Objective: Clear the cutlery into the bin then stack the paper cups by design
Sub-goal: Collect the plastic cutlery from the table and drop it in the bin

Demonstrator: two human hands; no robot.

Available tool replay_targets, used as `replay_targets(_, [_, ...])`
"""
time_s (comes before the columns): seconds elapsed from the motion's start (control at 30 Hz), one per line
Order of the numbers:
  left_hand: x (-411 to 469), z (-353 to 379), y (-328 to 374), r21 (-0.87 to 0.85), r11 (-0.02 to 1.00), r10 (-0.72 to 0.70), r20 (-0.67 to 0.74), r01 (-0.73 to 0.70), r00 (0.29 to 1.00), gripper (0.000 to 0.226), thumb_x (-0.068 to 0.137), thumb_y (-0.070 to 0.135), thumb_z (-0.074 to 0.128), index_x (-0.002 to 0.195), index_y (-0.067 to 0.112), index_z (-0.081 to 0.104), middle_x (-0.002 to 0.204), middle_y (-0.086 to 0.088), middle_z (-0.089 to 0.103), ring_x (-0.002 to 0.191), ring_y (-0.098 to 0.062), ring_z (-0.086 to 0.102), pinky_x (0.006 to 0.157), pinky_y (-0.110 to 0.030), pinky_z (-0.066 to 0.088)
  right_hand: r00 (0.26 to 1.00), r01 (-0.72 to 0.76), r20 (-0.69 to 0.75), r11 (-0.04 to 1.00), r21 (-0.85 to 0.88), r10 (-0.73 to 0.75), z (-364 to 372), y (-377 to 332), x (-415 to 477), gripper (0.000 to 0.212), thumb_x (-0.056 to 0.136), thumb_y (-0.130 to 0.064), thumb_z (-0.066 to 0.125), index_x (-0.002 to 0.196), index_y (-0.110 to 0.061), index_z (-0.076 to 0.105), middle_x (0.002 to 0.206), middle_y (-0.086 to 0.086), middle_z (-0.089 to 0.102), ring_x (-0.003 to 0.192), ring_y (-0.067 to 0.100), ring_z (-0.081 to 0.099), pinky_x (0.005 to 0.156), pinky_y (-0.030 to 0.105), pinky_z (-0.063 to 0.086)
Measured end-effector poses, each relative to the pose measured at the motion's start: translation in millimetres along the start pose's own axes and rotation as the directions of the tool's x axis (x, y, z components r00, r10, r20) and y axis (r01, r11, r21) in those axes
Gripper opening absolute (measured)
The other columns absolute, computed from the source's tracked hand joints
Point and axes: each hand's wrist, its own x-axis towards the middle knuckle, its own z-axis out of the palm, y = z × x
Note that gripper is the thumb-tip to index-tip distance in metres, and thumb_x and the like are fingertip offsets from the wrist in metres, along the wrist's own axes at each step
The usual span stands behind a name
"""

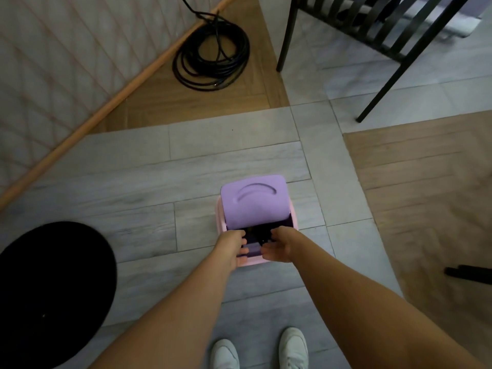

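A small pink bin [219,217] stands on the grey floor, its purple lid [254,203] tilted up and back over a dark opening. My left hand [233,247] and my right hand [279,246] both hover over the near edge of that opening, fingers pointing inward toward each other. The fingers are spread, and I cannot make out any cutlery in them in this dim, blurred view. Inside the bin is too dark to see. No paper cups are in view.
A round black tabletop [50,294] fills the lower left. A coiled black cable [211,54] lies by the wall at the top. A black chair [378,30] stands at the top right. A dark object [468,272] lies on the floor at right. My white shoes [292,347] are below.
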Motion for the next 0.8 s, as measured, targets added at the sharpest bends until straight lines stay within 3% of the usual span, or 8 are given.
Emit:
replay_targets(0.1, [-13,1,10,-0.039,0.999,0.021,-0.017,-0.021,1.000,0.018,0.097,0.016,0.039,0.111,0.014,0.050,0.080,-0.001,0.048,0.064,-0.015,0.043,0.059,-0.028,0.038,1.000,0.018,0.002,0.999,-0.040,-0.018,-4,-4,-11,0.023,0.098,-0.013,0.037,0.117,-0.006,0.048,0.117,0.023,0.058,0.117,0.036,0.055,0.084,0.043,0.045])
replay_targets(0.2, [-32,1,20,-0.053,0.997,0.060,-0.026,-0.061,0.998,0.009,0.096,0.014,0.042,0.097,0.012,0.051,0.077,0.000,0.048,0.063,-0.015,0.044,0.057,-0.027,0.037,0.999,0.042,0.000,0.994,-0.102,-0.042,-4,-9,-33,0.013,0.097,-0.012,0.037,0.102,-0.008,0.049,0.084,0.013,0.057,0.080,0.026,0.058,0.066,0.035,0.046])
replay_targets(0.3, [-54,0,32,-0.055,0.991,0.118,-0.047,-0.120,0.992,0.014,0.094,0.012,0.043,0.082,0.013,0.051,0.073,0.000,0.049,0.059,-0.013,0.044,0.053,-0.025,0.036,0.997,0.080,-0.009,0.985,-0.151,-0.082,-2,-14,-60,0.017,0.097,-0.010,0.037,0.086,-0.007,0.049,0.074,0.011,0.053,0.062,0.021,0.050,0.054,0.029,0.041])
replay_targets(0.47, [-104,-4,54,-0.073,0.971,0.221,-0.072,-0.227,0.973,0.015,0.092,0.013,0.045,0.103,0.015,0.054,0.069,0.002,0.051,0.052,-0.012,0.044,0.046,-0.019,0.033,0.987,0.146,-0.034,0.970,-0.195,-0.155,3,-24,-110,0.017,0.095,-0.011,0.043,0.080,-0.005,0.048,0.069,0.010,0.053,0.057,0.019,0.048,0.051,0.027,0.039])
replay_targets(0.6, [-146,-12,70,-0.070,0.948,0.309,-0.047,-0.311,0.950,0.021,0.093,0.012,0.044,0.074,0.017,0.051,0.069,0.001,0.050,0.053,-0.013,0.043,0.046,-0.021,0.030,0.979,0.188,-0.028,0.949,-0.254,-0.201,10,-27,-155,0.019,0.094,-0.013,0.046,0.077,-0.005,0.049,0.067,0.009,0.052,0.056,0.018,0.047,0.051,0.026,0.036])
replay_targets(0.8, [-213,-29,85,-0.028,0.884,0.467,-0.016,-0.467,0.884,0.023,0.093,0.011,0.044,0.072,0.017,0.052,0.068,-0.001,0.052,0.053,-0.015,0.042,0.047,-0.022,0.031,0.924,0.349,0.034,0.802,-0.485,-0.382,34,-36,-232,0.012,0.097,-0.015,0.043,0.100,-0.006,0.049,0.072,0.007,0.054,0.058,0.016,0.050,0.051,0.025,0.036])
